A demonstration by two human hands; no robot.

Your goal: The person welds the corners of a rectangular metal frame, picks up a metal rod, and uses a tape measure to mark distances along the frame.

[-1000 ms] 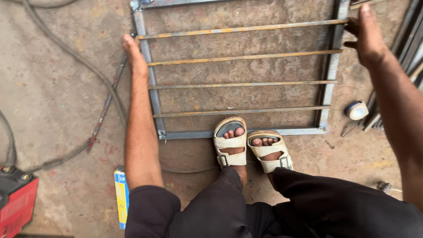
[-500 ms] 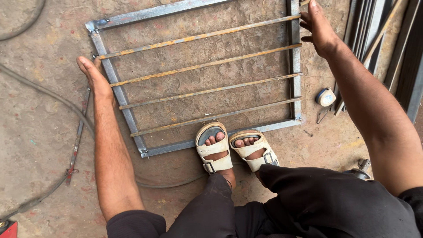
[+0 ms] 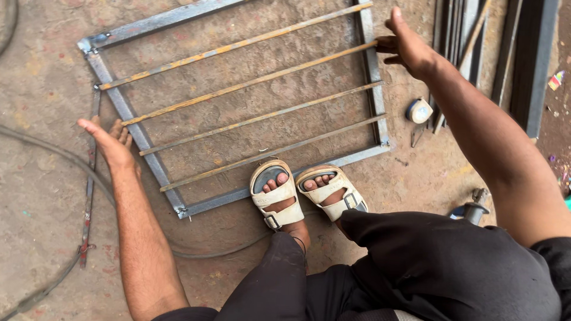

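1. Since half a second ago the metal frame sits more skewed in the view: its far left corner now lies lower and further right, and the left hand has slid down along the left rail towards the near corner. The right hand is at the right rail as before.
2. The frame is a flat rectangle of grey steel section lying on the concrete floor, with five thin rusty cross bars running from the left rail to the right rail.
3. The bars are roughly parallel, brown and orange with rust, while the outer rails are a cleaner grey.
4. The bars, and the frame's near and far rails, run from lower left to upper right; the two side rails slant towards the upper left.
5. The left hand is open, fingers spread, its palm down just beside the outer edge of the left rail; whether it touches the rail I cannot tell.
6. The right hand is open too, fingers loosely curled, its fingertips at the right rail near a bar's end, gripping nothing.
7. Two sandalled feet stand at the near rail.
8. A small tape measure lies just right of the frame, beside a stack of steel lengths.
9. A cable curves across the floor on the left.
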